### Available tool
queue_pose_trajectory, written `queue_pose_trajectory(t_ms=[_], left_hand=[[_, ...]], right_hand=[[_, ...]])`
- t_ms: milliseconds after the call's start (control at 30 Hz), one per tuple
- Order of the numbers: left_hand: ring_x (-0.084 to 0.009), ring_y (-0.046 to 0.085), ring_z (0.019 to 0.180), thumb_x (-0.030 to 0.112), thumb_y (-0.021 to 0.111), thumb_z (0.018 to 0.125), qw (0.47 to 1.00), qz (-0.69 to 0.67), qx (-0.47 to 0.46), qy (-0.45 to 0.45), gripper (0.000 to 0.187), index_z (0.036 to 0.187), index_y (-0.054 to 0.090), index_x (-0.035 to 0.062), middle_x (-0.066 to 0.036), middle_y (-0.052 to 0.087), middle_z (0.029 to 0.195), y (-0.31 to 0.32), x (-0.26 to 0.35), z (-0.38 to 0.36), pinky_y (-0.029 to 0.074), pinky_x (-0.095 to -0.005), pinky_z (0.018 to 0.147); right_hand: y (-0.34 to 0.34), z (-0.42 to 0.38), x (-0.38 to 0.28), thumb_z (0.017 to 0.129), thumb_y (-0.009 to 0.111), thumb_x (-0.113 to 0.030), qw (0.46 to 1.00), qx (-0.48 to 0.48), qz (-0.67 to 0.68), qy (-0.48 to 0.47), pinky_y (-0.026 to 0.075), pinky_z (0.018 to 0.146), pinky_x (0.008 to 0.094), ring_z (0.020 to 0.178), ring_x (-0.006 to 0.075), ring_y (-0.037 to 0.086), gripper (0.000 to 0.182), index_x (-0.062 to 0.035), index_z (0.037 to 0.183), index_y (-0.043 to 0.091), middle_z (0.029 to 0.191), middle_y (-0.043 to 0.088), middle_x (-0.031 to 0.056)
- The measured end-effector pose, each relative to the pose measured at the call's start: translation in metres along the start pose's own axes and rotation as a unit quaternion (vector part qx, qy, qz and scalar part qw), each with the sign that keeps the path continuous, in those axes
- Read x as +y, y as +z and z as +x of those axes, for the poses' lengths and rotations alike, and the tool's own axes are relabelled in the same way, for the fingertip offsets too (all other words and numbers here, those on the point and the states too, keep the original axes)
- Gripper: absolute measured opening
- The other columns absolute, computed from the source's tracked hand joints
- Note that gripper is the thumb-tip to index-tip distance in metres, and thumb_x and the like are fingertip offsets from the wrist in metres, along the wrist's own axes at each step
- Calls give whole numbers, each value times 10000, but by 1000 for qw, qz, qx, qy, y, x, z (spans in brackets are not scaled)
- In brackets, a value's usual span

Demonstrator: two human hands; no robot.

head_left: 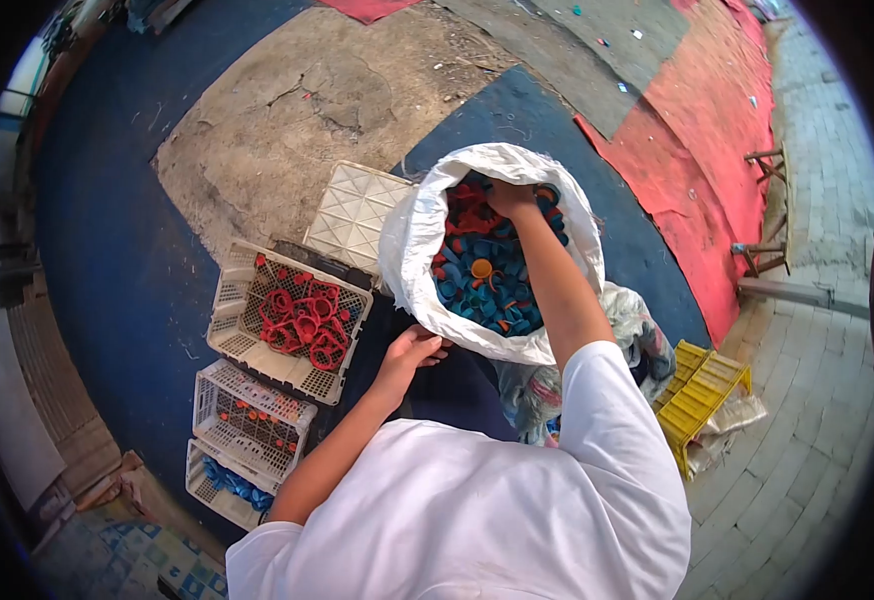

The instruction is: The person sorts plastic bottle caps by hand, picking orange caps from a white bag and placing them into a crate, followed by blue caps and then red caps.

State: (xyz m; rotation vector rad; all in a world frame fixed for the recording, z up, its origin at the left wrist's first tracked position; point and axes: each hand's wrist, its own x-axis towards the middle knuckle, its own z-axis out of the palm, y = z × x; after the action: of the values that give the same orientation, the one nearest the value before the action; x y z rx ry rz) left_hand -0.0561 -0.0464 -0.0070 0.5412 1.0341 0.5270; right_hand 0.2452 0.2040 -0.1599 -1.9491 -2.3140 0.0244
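A white woven sack point(419, 235) stands in front of me with its rim rolled outward. Inside are many small plastic pieces point(492, 290), mostly blue-green, with red ones at the far left and an orange ring point(481, 268) among them. My right hand point(509, 198) reaches down into the far side of the sack, its fingers hidden against the pieces. At the near left of the rim, my left hand point(415, 358) has its fingers curled closed against the sack's edge. Left of it, a white crate point(227, 300) holds red ring-shaped plastic pieces point(307, 322).
Two more white crates stand nearer on the left, one with orange pieces point(247, 412), one with blue pieces point(232, 482). A pale crate point(355, 212) lies behind. At right are a clear plastic bag point(629, 315), a yellow crate point(699, 390) and a wooden stool point(772, 215).
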Motion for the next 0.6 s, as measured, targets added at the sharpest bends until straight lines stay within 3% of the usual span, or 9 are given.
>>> queue_pose_trajectory(t_ms=[100, 200, 433, 533, 600], left_hand=[[-159, 651, 1040, 271, 616, 983, 1000, -14, 12, 8, 386, 1285, 574, 35, -79, 675, 1194, -2, -4, -1, 492, -314, 937], [-135, 643, 1021, 290, 628, 986, 999, -37, 26, 19, 381, 1285, 591, 58, -53, 686, 1174, -3, -8, 1, 465, -290, 917], [-134, 642, 1020, 279, 628, 989, 998, -49, 35, 34, 361, 1268, 591, 53, -47, 677, 1166, -2, -3, 1, 464, -291, 916], [-132, 642, 1015, 275, 626, 990, 997, -52, 36, 32, 351, 1262, 595, 56, -42, 678, 1156, -3, -4, 2, 463, -289, 912], [-130, 642, 1010, 274, 624, 991, 998, -49, 38, 29, 345, 1259, 599, 59, -38, 679, 1147, -4, -4, 1, 463, -286, 908]], right_hand=[[16, 11, 5, 811, 627, -221, 999, -52, -9, -1, 297, 1215, 455, 1448, 344, 394, 651, -158, 1454, 540, 1539, 476, 120], [18, 24, 12, 845, 636, -307, 984, -173, -49, -15, 253, 1246, 471, 1505, 321, 309, 729, -214, 1537, 426, 1614, 373, 87], [-43, 40, -3, 761, 714, -304, 942, -333, -50, -1, 298, 1231, 419, 1488, 303, 345, 807, -220, 1521, 456, 1599, 398, 75], [-42, 30, 2, 725, 740, -305, 963, -264, -55, -10, 371, 1170, 435, 1408, 313, 453, 746, -207, 1440, 551, 1508, 512, 88], [-29, 27, 7, 713, 764, -343, 973, -227, -45, -6, 356, 1182, 432, 1418, 313, 439, 788, -209, 1455, 532, 1520, 496, 89]])
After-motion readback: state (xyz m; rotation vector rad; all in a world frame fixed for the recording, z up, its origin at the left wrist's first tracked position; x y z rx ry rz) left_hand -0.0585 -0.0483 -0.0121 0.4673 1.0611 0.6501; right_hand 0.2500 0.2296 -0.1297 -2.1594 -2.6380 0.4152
